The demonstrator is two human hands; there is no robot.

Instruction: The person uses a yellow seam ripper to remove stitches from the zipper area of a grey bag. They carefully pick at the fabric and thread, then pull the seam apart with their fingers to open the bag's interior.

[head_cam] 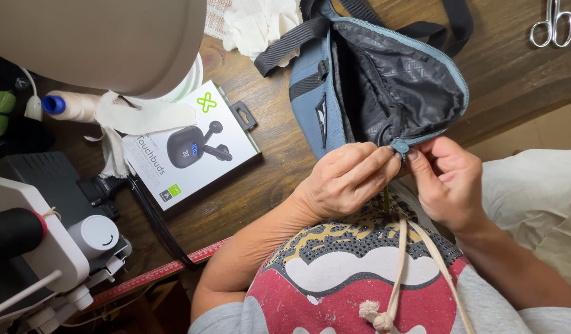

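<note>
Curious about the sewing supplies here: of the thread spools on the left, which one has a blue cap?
The cream thread spool lying on its side by the white earbud box has the blue end. The dark spool on the white machine has a red rim instead.

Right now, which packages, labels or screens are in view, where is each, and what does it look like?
Earbuds box: flat white rectangular carton lying tilted on the wooden table, left of the blue pouch; pictures dark earbuds and case, green cross mark, grey hang tab.
No screens visible; other labels are too small to tell.
</note>
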